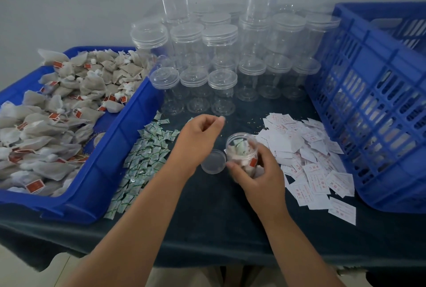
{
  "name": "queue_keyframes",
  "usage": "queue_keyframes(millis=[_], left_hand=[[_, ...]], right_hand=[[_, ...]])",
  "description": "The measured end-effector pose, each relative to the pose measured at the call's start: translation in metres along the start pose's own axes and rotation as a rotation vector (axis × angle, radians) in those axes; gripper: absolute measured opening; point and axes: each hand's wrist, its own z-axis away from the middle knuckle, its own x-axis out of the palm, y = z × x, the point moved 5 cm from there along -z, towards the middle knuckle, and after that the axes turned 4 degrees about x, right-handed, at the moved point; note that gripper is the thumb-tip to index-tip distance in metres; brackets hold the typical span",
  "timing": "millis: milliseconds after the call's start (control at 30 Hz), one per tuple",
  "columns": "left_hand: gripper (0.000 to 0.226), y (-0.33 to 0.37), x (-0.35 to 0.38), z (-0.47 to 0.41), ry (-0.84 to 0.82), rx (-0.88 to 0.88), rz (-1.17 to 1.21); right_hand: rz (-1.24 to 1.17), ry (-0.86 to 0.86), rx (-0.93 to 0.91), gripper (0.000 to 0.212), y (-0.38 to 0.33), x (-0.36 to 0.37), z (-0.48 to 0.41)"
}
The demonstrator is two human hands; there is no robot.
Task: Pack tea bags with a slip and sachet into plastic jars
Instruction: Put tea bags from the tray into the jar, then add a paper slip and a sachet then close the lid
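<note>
Clear jar (pixel 242 153) lidless, tilted, filled with tea bags; lid (pixel 213 161) touching beside

Both bare forearms reach forward over the desk (pixel 207 229). The right hand (pixel 255 171) wraps around the open jar (pixel 242 153), thumb on its near side and fingers (pixel 265 150) curled round its right wall, tilting it. The left hand (pixel 198 139) hovers just left of and beyond the jar, palm down, fingertips loosely pinched with nothing visible between them.

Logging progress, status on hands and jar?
Right hand grips filled jar. Left hand hovers, empty. Lid off beside jar. Nothing blocking.
</note>
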Motion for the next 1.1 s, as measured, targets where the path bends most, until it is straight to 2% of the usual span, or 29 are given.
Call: queue_keyframes(millis=[67,133,200,267,333,467,633,767,867,933,1033,1100], left_hand=[[0.013,-0.005,0.005,-0.009,0.009,0.064,-0.261],[0.012,-0.014,0.022,-0.015,-0.118,0.092,-0.568],[0.033,-0.027,0.036,-0.018,-0.220,0.043,-0.780],[0.048,-0.034,0.042,-0.022,-0.253,-0.023,-0.840],[0.032,-0.038,0.044,-0.026,-0.261,-0.058,-0.810],[0.023,-0.041,0.047,-0.029,-0.259,-0.075,-0.706],[0.009,-0.036,0.038,-0.026,-0.166,-0.050,-0.319],[0.010,-0.017,0.024,-0.023,-0.059,-0.003,-0.186],[0.009,0.010,0.008,-0.014,0.115,0.163,-0.099],[0.012,0.033,0.002,0.000,0.153,0.368,-0.069],[0.008,0.055,0.008,0.023,-0.039,0.691,-0.224],[0.017,0.053,0.016,0.034,-0.201,0.800,-0.465]], right_hand=[[-0.052,0.142,0.052,0.058,0.003,-0.010,-0.002],[-0.071,0.277,0.073,0.059,0.003,-0.020,-0.003],[-0.116,0.338,0.091,0.050,0.002,-0.024,-0.004],[-0.135,0.344,0.102,0.045,0.002,-0.025,-0.005],[-0.131,0.328,0.108,0.045,0.003,-0.024,-0.005],[-0.100,0.289,0.102,0.044,0.004,-0.020,-0.007],[-0.090,0.273,0.091,0.053,0.004,-0.019,-0.007],[-0.064,0.244,0.075,0.037,0.000,-0.018,-0.007],[-0.045,0.160,0.057,0.039,-0.002,-0.014,-0.006],[-0.007,0.117,0.050,0.043,0.000,-0.010,-0.006],[0.066,0.092,0.004,0.046,0.000,-0.007,-0.006],[0.095,0.089,-0.021,0.043,-0.001,-0.007,-0.005]])
